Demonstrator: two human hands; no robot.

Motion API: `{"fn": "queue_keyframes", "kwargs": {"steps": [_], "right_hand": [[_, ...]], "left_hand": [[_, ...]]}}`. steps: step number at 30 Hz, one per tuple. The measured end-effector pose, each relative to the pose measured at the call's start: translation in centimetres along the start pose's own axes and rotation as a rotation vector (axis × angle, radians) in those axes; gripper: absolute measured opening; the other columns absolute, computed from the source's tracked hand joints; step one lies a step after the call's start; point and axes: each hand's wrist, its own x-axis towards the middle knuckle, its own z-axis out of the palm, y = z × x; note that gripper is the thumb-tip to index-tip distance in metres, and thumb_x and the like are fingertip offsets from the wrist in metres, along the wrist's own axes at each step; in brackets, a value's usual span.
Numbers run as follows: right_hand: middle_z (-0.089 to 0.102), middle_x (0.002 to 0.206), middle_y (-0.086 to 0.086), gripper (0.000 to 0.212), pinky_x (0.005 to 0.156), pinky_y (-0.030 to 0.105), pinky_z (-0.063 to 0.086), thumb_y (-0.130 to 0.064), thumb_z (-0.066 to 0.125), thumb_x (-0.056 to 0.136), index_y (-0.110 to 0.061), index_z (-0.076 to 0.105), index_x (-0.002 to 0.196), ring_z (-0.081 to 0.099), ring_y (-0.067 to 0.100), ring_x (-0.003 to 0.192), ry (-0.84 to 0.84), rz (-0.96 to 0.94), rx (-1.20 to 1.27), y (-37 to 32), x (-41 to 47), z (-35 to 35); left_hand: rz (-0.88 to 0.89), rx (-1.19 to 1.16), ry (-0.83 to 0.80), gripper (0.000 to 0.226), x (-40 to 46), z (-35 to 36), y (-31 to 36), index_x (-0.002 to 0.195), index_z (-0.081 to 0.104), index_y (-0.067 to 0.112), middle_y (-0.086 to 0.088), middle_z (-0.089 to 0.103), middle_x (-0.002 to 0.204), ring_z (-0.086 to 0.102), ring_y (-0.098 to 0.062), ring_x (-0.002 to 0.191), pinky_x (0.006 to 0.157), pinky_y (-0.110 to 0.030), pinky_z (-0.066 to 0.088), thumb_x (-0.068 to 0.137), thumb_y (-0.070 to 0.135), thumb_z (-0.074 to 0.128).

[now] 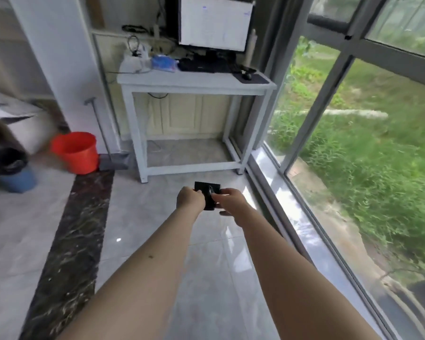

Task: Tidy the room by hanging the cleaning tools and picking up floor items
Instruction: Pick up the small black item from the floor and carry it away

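1. The left hand (190, 198) and right hand (227, 200) are both gripping a small black object (207, 195), pinching its opposite edges above the floor (206, 266).
2. The object is sitting between the hands, equally near each.
3. The mop (103, 133) is leaning well ahead-left, beside the red bucket (75, 152) and white desk (194, 81).

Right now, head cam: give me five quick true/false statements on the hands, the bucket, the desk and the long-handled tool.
1. Both hands hold a small black object. True: left hand and right hand each grip a side.
2. The orange bucket sits on the white desk. False: it stands on the floor, left of the desk.
3. A monitor stands on the desk. True.
4. The long-handled tool hangs from a hook. False: it leans against the wall, head on the floor.
5. The window is left of the desk. False: right.
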Motion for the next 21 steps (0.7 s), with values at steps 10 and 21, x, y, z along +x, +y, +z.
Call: {"fn": "queue_keyframes", "kwargs": {"steps": [10,21], "right_hand": [[0.066,0.119,0.017,0.031,0.063,0.025,0.048,-0.018,0.057,0.092,-0.005,0.059,0.120,0.064,0.028,0.112,-0.296,-0.045,-0.229,-4.6,1.8,20.3],[0.064,0.103,0.015,0.031,0.058,0.024,0.042,-0.015,0.054,0.093,-0.002,0.057,0.121,0.063,0.026,0.095,-0.435,-0.057,-0.330,-8.6,2.8,42.3]], "left_hand": [[-0.225,-0.122,0.265,0.035,6.6,-16.6,-9.6,0.126,0.053,0.000,-0.019,0.060,0.126,0.060,-0.037,0.112,0.093,-0.041,0.053,0.096,0.018,0.047],[-0.391,-0.028,0.350,0.044,14.7,-34.4,-18.5,0.139,0.044,0.000,-0.019,0.053,0.137,0.056,-0.035,0.120,0.092,-0.038,0.049,0.098,0.017,0.046]]}}
